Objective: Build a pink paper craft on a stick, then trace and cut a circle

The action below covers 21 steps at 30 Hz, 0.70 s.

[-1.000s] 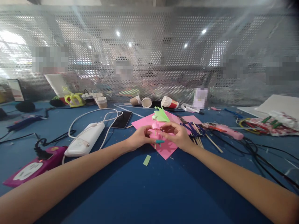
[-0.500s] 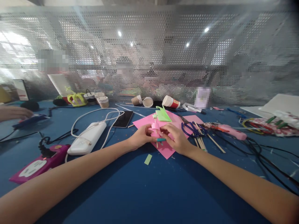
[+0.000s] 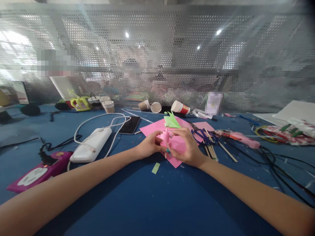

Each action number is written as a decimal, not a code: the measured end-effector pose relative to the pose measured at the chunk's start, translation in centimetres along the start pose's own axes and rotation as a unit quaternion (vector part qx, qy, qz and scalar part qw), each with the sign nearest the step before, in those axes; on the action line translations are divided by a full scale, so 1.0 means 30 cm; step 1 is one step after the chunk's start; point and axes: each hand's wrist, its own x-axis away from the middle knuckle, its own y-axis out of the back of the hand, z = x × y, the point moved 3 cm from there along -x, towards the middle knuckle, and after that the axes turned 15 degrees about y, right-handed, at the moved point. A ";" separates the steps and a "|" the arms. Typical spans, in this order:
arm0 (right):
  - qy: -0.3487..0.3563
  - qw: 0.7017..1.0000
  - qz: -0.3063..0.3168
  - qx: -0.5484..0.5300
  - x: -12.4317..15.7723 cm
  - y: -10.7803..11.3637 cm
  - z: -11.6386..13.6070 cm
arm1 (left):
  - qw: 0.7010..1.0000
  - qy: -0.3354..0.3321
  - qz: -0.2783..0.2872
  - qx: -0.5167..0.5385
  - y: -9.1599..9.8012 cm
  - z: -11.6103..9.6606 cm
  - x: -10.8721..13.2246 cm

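Note:
A small craft of curled pink paper (image 3: 164, 136) on a thin wooden stick stands upright over the pink paper sheet (image 3: 180, 144). My left hand (image 3: 149, 146) closes on its left side, with thumb and fingers pinching the paper. On the other side, my right hand (image 3: 188, 147) curves around the craft. Its index finger and thumb are well apart, and the thumb tip is close to the stick's lower part. A bit of teal shows low between the hands, partly hidden. Behind the craft lies a folded bright green paper piece (image 3: 172, 120).
Blue-handled scissors (image 3: 204, 136), wooden sticks (image 3: 210, 150) and a pink glue gun (image 3: 246, 139) lie to the right. Leftward are a white power bank (image 3: 91, 147), a phone (image 3: 130, 125) and a purple power strip (image 3: 36, 175). Paper cups (image 3: 179, 107) line the back.
My right hand's index finger and thumb have spread apart around the craft. The pink craft has tilted slightly in my left hand. Another person's hand at far left has gone from view.

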 end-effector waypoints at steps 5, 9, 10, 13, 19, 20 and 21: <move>0.033 0.998 0.044 0.042 -0.002 -0.007 0.011 | 1.000 -0.015 0.015 -0.005 -0.006 -0.001 0.004; 0.030 0.998 0.053 0.035 0.005 -0.010 0.004 | 1.000 -0.020 0.015 -0.019 -0.008 -0.003 0.003; 0.029 0.998 0.052 0.033 0.006 -0.011 0.003 | 0.999 -0.019 0.014 -0.022 -0.007 -0.003 0.001; 0.031 0.998 0.050 0.018 0.008 -0.013 0.001 | 0.999 -0.013 0.002 -0.030 -0.004 -0.002 -0.002; 0.015 0.998 0.063 -0.012 0.003 -0.011 0.009 | 1.000 -0.015 -0.006 -0.026 -0.006 -0.004 0.001; 0.008 0.998 0.057 -0.011 0.003 -0.009 0.010 | 1.000 -0.017 -0.009 -0.023 -0.007 -0.006 0.003; 0.000 0.999 0.046 -0.011 0.004 -0.006 0.009 | 1.000 -0.017 -0.009 -0.024 -0.009 -0.009 0.005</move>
